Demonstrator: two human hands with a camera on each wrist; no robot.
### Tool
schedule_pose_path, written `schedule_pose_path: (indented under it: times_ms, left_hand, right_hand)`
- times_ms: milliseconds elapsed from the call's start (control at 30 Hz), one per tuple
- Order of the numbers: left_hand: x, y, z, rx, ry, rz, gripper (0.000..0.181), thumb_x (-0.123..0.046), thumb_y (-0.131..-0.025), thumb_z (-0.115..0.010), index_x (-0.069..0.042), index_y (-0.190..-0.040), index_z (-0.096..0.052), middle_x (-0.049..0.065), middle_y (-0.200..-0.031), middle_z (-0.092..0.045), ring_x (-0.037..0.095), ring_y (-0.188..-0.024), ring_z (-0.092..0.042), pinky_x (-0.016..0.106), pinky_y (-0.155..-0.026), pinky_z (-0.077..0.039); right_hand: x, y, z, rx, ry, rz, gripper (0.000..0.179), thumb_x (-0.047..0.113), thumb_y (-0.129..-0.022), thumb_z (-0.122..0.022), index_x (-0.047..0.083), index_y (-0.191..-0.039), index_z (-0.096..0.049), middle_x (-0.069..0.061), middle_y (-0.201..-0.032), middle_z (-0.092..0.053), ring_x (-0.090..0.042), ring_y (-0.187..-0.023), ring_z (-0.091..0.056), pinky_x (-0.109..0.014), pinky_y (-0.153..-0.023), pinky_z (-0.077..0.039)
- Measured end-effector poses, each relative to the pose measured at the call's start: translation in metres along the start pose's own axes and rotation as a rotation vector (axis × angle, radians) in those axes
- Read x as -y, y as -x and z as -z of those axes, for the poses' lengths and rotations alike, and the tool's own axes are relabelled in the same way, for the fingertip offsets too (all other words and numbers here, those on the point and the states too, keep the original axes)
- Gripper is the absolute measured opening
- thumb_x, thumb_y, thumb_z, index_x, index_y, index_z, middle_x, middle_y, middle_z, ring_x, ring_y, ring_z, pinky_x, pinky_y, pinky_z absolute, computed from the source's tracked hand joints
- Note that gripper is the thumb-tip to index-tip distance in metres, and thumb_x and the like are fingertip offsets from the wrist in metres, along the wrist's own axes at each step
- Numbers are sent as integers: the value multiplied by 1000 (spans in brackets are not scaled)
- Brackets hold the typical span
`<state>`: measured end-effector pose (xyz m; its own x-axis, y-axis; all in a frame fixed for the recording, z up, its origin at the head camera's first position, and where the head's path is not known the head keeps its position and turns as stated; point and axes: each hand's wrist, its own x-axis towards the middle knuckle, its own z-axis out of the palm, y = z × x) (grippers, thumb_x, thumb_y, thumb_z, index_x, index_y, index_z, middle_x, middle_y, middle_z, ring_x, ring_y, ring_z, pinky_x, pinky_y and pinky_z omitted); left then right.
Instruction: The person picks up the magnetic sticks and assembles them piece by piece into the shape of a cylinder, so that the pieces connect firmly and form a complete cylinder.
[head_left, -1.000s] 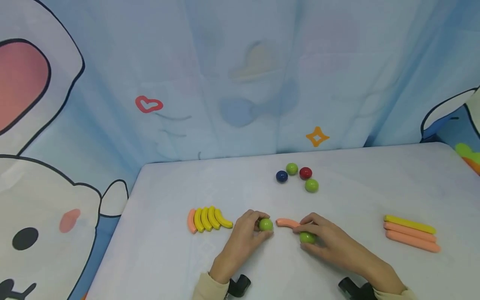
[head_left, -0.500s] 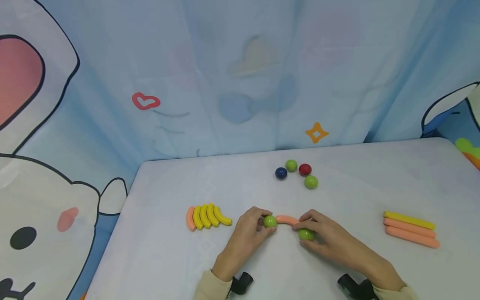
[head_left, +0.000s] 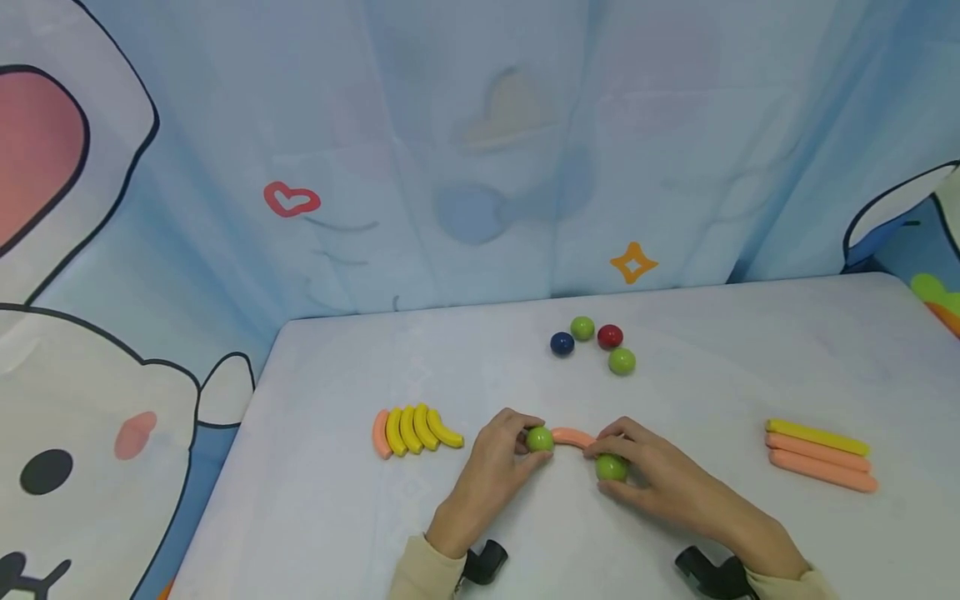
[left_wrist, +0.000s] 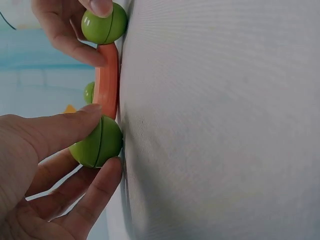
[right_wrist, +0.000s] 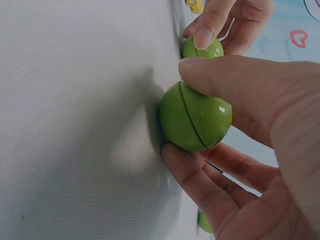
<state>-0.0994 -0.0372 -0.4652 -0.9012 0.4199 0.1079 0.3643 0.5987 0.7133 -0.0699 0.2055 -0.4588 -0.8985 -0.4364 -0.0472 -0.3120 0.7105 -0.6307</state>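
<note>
My left hand (head_left: 491,467) pinches a shiny green ball (head_left: 540,439) with a seam round it, close to the white table. An orange curved stick (head_left: 573,437) lies between the hands, its left end right at that ball. My right hand (head_left: 660,479) holds a second green ball (head_left: 612,467) at the stick's other end, with fingertips over the stick. From the left wrist view, the orange stick (left_wrist: 106,82) bridges the two balls, one at each end. In the right wrist view the near ball (right_wrist: 195,117) sits between thumb and fingers, and the stick is hidden.
Toward the back stand two green balls (head_left: 622,361), a blue ball (head_left: 562,343) and a red ball (head_left: 610,336). Yellow curved sticks (head_left: 412,429) and an orange one (head_left: 382,434) lie at left. At right are straight orange sticks (head_left: 822,471) and a yellow one (head_left: 817,436).
My left hand has brought its green ball rightward against the orange stick's left end. The right hand has stayed almost in place with its ball.
</note>
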Motion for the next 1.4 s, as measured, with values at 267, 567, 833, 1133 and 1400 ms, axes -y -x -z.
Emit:
schedule_pose_path:
  times_ms: [267, 567, 833, 1133, 1400]
  left_hand:
    - [0, -2, -1, 10, 16, 12, 37, -5, -91, -81, -2, -126, -70, 7, -112, -63, 10, -95, -64, 16, -83, -55]
    - [-1, -4, -3, 47, 2, -28, 41, 1, -95, -75, -2, -135, -66, 8, -119, -58, 11, -101, -64, 15, -88, -53]
    - [-1, 3, 13, -38, -127, 2, 38, -8, -95, -78, -9, -132, -67, 6, -119, -60, 15, -104, -61, 24, -90, -55]
    - [11, 10, 57, -353, -528, 249, 27, -14, -86, -87, 1, -103, -73, 15, -92, -68, 26, -80, -62, 34, -63, -54]
    - [9, 11, 53, -289, -573, 336, 30, -7, -80, -87, -2, -73, -58, 11, -71, -54, 28, -70, -58, 38, -53, -49]
  right_hand:
    - [2, -2, 0, 2, -4, 17, 33, 22, -89, -85, 16, -121, -76, -3, -126, -56, -21, -108, -61, -43, -89, -57]
    - [6, -4, -3, 4, -38, 15, 31, 31, -97, -77, 13, -122, -76, -6, -131, -57, -15, -100, -58, -33, -83, -55]
    - [7, -10, -3, 44, -55, -30, 29, 28, -100, -73, 10, -123, -76, -8, -131, -57, -23, -108, -61, -47, -91, -57]
    - [6, -10, -2, 45, -74, -79, 29, 26, -101, -72, 10, -124, -76, -9, -131, -56, -24, -110, -60, -47, -92, -56]
    - [4, -9, -3, 43, -80, -60, 31, 29, -102, -70, 9, -125, -75, -9, -132, -56, -23, -109, -59, -46, -89, -55]
